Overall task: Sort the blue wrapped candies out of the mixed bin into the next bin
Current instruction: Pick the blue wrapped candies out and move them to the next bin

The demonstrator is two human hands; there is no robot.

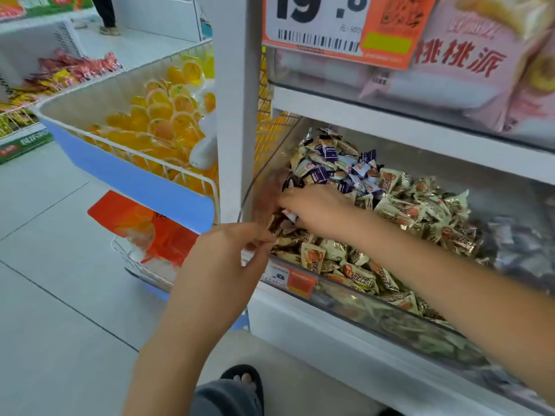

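Nearest of all, a dark sandal [243, 382] with bare toes shows on the pale floor [54, 280], just before the lower front of the clear-walled bin [354, 304]. Above the sandal, the left hand [222, 265] hangs at the bin's near left corner, its fingertips drawn together at the front rim as if pinching — whether a wrapper lies between them cannot be told, since that spot is blurred. Just beyond it, inside the bin, the right hand [315, 211] reaches in from the right across the heap, knuckles up and fingers curled down round a small wrapped piece whose white end peeps out under the fingers. Cream-and-orange candies [360, 268] fill the near and right parts of the bin, piled against its front wall, where a small orange price label [288, 279] is fixed. Farther back, at the bin's rear left, the blue wrapped candies [327, 166] lie in a cluster on top of the heap, touching the cream ones around them. Left of the bin, past a white upright post [234, 115], a wire basket [126, 163] holds orange jelly cups [162, 121]. Above the bin, on the next shelf up, hangs a large price sign [336, 25] beside pink snack bags [474, 64].
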